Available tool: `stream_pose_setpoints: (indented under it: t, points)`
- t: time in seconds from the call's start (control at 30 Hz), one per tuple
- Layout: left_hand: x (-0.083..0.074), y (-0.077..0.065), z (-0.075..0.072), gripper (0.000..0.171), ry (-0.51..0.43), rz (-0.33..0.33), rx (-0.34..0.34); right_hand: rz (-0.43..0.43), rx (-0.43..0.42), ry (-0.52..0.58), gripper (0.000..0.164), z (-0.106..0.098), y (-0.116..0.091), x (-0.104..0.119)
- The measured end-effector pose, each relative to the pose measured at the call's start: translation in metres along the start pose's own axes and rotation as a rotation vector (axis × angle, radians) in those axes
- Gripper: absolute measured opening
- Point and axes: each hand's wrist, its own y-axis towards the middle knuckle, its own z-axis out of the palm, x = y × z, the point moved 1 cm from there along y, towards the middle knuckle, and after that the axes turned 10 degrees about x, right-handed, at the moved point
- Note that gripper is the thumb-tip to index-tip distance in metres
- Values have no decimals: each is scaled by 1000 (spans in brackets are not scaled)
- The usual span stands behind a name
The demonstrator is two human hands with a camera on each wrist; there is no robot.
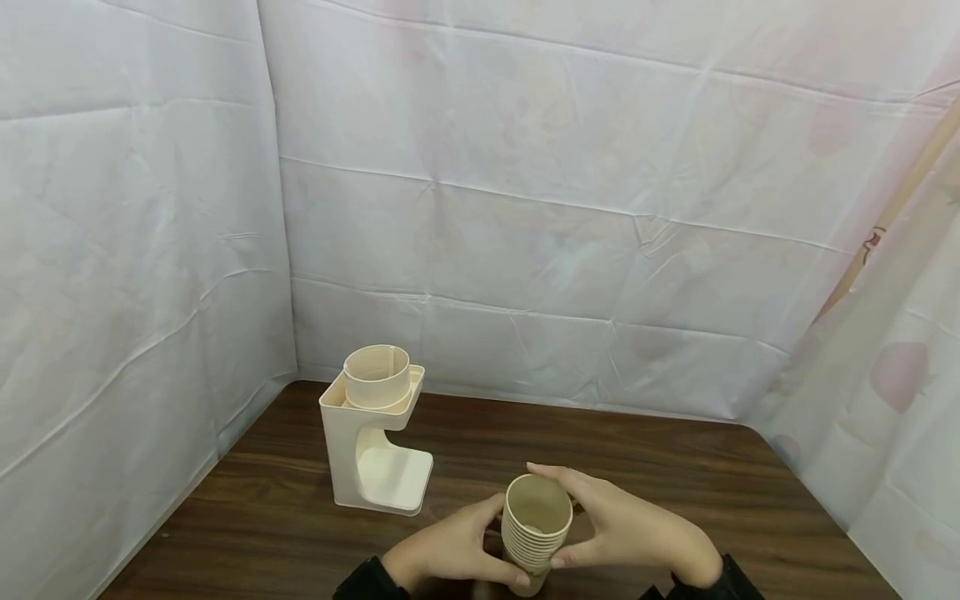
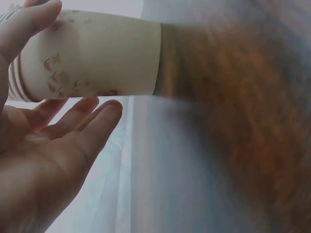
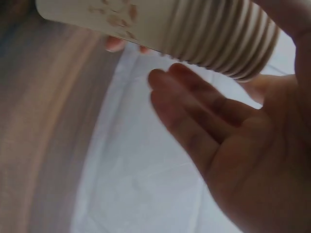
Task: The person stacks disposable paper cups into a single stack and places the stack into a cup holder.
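Observation:
A stack of nested beige paper cups (image 1: 534,546) stands mouth up between my two hands in the head view, close over the table. My left hand (image 1: 465,546) grips the stack low on its left side, with the thumb in front. On the other side my right hand (image 1: 630,525) holds it near the top rims, thumb in front and fingers behind. Brown leaf prints show on the bottom cup (image 2: 112,53) in the left wrist view. Several stacked rims (image 3: 218,39) fill the right wrist view beside the right fingers.
To the left on the dark wooden table (image 1: 637,450) stands a cream holder (image 1: 341,458) with a flat base and a round tube (image 1: 375,392) in its top. White cloth (image 1: 510,208) hangs behind the table and along both sides.

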Motion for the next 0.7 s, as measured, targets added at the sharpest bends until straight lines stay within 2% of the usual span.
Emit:
stream_pose_setpoints:
  t: [0.17, 0.37, 0.7]
  points:
    - [-2, -3, -8, 71, 8, -4, -11, -35, -2, 110, 91, 10, -2, -14]
    - [0, -5, -14, 63, -30, -5, -32, -29, 31, 228, 73, 26, -9, -28]
    - [1, -5, -18, 58, 2, -36, -48, -31, 2, 236, 73, 37, -9, -32]
